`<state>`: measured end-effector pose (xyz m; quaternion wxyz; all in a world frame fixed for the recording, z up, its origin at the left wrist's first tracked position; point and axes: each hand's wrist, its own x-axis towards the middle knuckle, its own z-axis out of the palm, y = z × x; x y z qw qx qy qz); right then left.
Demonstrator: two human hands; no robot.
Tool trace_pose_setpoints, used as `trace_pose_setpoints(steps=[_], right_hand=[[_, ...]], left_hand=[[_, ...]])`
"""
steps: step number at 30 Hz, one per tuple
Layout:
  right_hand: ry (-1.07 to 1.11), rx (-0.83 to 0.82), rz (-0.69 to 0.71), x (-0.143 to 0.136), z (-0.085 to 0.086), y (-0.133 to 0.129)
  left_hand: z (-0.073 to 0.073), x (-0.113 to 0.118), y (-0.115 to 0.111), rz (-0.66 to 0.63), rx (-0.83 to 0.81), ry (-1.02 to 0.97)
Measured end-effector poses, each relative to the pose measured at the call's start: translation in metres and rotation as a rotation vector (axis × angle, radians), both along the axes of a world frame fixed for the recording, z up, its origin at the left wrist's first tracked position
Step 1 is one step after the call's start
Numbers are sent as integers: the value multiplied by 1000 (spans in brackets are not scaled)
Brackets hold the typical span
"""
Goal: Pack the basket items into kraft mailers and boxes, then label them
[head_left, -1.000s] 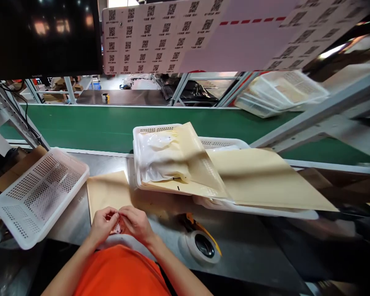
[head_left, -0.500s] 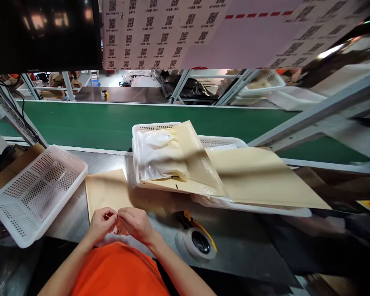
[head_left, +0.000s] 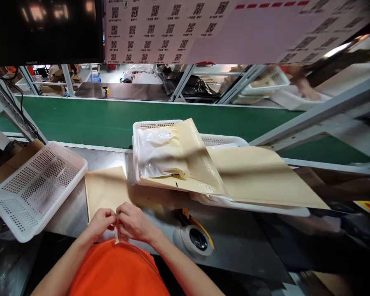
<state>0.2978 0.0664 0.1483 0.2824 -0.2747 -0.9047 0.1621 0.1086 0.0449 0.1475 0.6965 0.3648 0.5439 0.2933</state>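
Observation:
My left hand and my right hand meet close to my body, fingers pinched together. Between them hangs a small clear packet with a coloured edge; its contents are too small to make out. Just beyond, a tan padded envelope lies flat on the metal table. A roll of tape on a yellow-and-black dispenser rests to the right of my right hand.
An empty white basket stands at the left. Stacked baskets hold plastic-wrapped items and padded envelopes. Behind runs a green conveyor. A metal strut slants at the right. Another person's hand shows at the back right.
My hands have turned the small packet more upright, and its coloured edge now shows below my fingers. Another person's hand has appeared over the white bin at the back right. The view has shifted slightly.

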Motion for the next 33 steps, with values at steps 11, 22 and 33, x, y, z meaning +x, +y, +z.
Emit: trace_pose_setpoints(steps=[11, 22, 33], right_hand=[[4, -145, 51, 19, -5, -14], [551, -613, -235, 27, -39, -64], [504, -875, -503, -24, -155, 54]], left_hand=[[-11, 4, -33, 9, -118, -113], [-104, -46, -88, 267, -201, 655], [-140, -76, -134, -78, 251, 884]])
